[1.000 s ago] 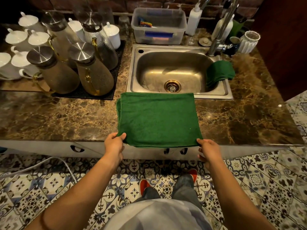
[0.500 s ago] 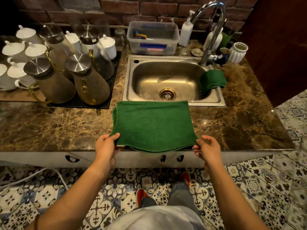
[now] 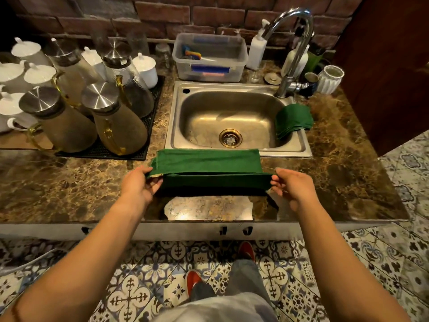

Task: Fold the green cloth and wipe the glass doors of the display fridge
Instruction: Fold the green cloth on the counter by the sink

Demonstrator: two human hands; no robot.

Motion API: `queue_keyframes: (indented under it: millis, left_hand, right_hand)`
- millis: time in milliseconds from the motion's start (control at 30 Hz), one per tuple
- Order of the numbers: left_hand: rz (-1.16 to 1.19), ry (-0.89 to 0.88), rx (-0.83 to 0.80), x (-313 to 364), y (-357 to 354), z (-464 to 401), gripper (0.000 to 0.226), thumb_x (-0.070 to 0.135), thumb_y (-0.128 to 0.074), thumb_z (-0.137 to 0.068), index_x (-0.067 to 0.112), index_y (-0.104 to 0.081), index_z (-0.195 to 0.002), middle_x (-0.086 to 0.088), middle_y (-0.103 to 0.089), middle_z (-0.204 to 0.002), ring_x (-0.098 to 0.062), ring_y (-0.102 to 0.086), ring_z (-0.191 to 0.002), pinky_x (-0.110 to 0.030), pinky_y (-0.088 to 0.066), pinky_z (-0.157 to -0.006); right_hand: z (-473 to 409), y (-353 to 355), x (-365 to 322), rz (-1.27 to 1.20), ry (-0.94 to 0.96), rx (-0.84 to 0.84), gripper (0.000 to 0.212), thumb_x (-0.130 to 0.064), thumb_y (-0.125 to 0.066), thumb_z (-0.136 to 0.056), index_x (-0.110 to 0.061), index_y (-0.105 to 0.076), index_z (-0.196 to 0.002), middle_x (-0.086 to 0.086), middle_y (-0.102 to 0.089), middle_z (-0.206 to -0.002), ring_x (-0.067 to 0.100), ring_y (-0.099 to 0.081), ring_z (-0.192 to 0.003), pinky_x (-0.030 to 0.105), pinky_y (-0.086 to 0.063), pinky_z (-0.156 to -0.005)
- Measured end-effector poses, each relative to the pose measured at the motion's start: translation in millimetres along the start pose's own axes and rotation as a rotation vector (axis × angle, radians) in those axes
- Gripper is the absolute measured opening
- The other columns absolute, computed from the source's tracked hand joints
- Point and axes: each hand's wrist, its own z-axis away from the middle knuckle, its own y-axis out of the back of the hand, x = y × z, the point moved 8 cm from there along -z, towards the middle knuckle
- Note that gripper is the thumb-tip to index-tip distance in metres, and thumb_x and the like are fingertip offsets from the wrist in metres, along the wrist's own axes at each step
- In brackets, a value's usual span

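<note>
The surface (image 3: 69, 189) is brown marble and runs the full width of the view, in front of a brick wall (image 3: 209, 12). A patterned tile floor (image 3: 130, 296) lies below its front edge.

A steel sink (image 3: 232, 119) is set into the surface right of centre, with a curved tap (image 3: 294, 43) at its back right corner. A clear plastic tub (image 3: 210, 58) stands behind the sink.

Four lidded glass jugs (image 3: 116, 119) stand on a black mat (image 3: 148, 126) left of the sink, with white lidded cups (image 3: 14, 73) farther left and behind them.

The green cloth (image 3: 209, 163) is on the surface, just in front of the sink. Its far part lies flat against the sink's front rim. Its near edge is lifted off the surface and stretched level between both hands.

A second cloth (image 3: 293, 119), folded, is draped over the sink's right rim.

Left hand (image 3: 138, 187): the grip pinches the near left corner of the green cloth between thumb and fingers.

Right hand (image 3: 293, 185): the grip pinches the near right corner in the same way.

A white ribbed pot (image 3: 329, 79) stands right of the tap.
</note>
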Motion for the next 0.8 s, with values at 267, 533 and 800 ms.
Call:
queue_keyframes:
  millis: [267, 533, 800]
  left_hand:
    - [-0.001, 0.111, 0.067, 19, -34, -29, 0.019, 0.004, -0.041, -0.101, 0.01, -0.051, -0.086, -0.008, -0.058, -0.112, -0.02, -0.061, -0.099, -0.034, -0.051, -0.084]
    - [0.027, 0.147, 0.101, 25, -45, -58, 0.024, 0.008, -0.039, -0.104, 0.007, -0.052, -0.083, -0.008, -0.062, -0.122, -0.02, -0.059, -0.123, -0.031, -0.049, -0.098]
    - [-0.263, -0.163, 0.245, 44, -13, -74, 0.024, -0.003, -0.052, -0.088, 0.018, -0.064, -0.086, -0.012, -0.06, -0.093, -0.022, -0.063, -0.08, -0.025, -0.052, -0.061]
  right_hand:
    - [-45, -30, -18, -0.013, -0.216, -0.071, 0.016, -0.02, -0.057, -0.098, -0.012, -0.064, -0.086, -0.004, -0.069, -0.055, 0.008, -0.067, -0.055, 0.021, -0.057, -0.052]
    - [-79, -56, -27, 0.001, -0.234, -0.092, 0.021, -0.002, -0.047, -0.091, -0.008, -0.058, -0.107, 0.004, -0.069, -0.088, 0.015, -0.067, -0.082, 0.027, -0.055, -0.074]
    - [-94, -46, -21, 0.286, 0.004, 0.04, 0.031, -0.006, -0.058, -0.091, -0.015, -0.054, -0.12, 0.013, -0.066, -0.096, 0.02, -0.062, -0.075, 0.035, -0.053, -0.071]
